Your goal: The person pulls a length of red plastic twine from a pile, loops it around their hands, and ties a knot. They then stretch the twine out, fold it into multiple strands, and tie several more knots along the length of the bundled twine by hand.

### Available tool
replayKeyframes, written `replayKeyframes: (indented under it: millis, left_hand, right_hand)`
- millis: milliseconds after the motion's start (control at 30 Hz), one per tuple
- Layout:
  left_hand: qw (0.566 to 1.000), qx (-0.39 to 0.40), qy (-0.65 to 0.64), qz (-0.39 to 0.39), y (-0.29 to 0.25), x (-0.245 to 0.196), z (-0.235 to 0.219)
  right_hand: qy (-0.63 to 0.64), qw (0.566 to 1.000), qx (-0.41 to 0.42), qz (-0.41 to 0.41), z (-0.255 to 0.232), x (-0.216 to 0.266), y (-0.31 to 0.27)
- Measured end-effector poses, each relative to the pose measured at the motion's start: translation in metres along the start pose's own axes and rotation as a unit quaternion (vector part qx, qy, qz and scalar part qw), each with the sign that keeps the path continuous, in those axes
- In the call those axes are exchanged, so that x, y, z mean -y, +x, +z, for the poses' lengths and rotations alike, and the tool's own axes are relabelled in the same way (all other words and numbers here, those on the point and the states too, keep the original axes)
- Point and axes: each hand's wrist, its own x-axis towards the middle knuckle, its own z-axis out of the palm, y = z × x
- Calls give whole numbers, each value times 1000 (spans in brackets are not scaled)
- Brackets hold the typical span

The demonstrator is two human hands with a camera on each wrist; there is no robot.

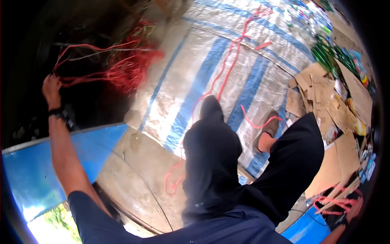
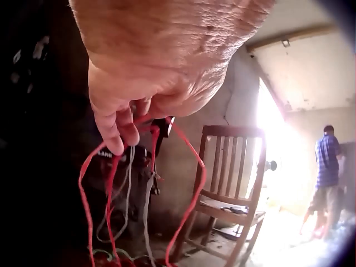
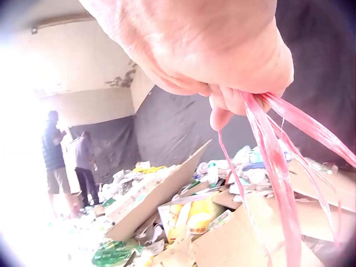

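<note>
My left hand point(image 1: 52, 88) is stretched out to the far left and grips strands of red plastic twine point(image 1: 91, 76). In the left wrist view, grey cords point(image 2: 148, 214) hang with red strands point(image 2: 113, 194) below the curled fingers. A tangled red bundle point(image 1: 132, 71) lies at the other end of these strands. Low at the right, my right hand point(image 1: 354, 210) grips pink-red twine point(image 1: 335, 202). In the right wrist view, flat pink strips point(image 3: 273, 161) come out of its curled fingers and hang down.
A blue-striped woven sheet point(image 1: 207, 73) covers the floor, with loose red twine point(image 1: 229, 61) across it. Torn cardboard point(image 1: 325, 110) and green bottles point(image 1: 323, 53) pile up at the right. A wooden chair point(image 2: 231, 167) stands near the left hand. Two people point(image 3: 54, 156) are in the background.
</note>
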Motion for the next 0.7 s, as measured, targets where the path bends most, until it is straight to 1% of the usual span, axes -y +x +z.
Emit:
replayKeyframes:
  millis: [67,100,133,167,200,233,267,300,333,367,400,433,467,500,533,567,600,633,700]
  left_hand:
    - [985,-78,85,-127,6,2,-21]
    - [977,-80,133,-146,-11,-8,-12]
    - [967,-81,180,-164,-34,-21,9]
    - [984,-50,92,-147,-59,-25,35]
    - [991,-20,1,-130,-84,-35,66]
    - [983,54,-53,-166,-104,-52,98]
    - [965,129,-106,-202,-128,-78,130]
    - [953,178,-146,-196,-156,-119,159]
    - [937,229,-185,-188,-181,-163,183]
    - [913,279,-238,-179,-197,-200,202]
    - [882,329,-290,-170,-211,-236,217]
    - [875,345,-299,-162,-223,-271,228]
    - [858,394,-313,-100,-234,-308,238]
    - [837,437,-328,-35,-245,-347,247]
    - [826,449,-339,-24,-256,-389,250]
    - [817,474,-326,28,-267,-430,249]
    - [809,492,-311,81,-278,-459,249]
    - [806,495,-313,89,-288,-479,254]
    - [749,537,-337,194,-297,-513,269]
  right_hand:
    - [105,991,-8,-86,3,67,13]
    - [128,989,68,-15,12,65,38]
    - [149,977,143,58,19,59,58]
    - [195,979,61,30,35,72,64]
    - [237,971,-24,2,50,93,69]
    - [201,979,-18,-36,36,158,72]
    - [165,983,-16,-74,21,226,75]
    - [338,938,23,72,15,264,87]
    - [495,840,55,214,10,294,96]
    - [470,875,38,109,5,321,101]
    - [435,900,22,3,-3,348,102]
    - [448,891,72,26,-19,386,98]
    - [493,863,97,57,-29,418,95]
    - [502,860,85,27,-36,454,91]
    - [440,886,141,-19,-73,492,75]
    - [453,878,104,-113,-69,505,76]
    - [451,868,104,-181,-74,519,76]
    - [452,858,96,-225,-80,533,76]
    - [489,822,135,-258,-87,551,81]
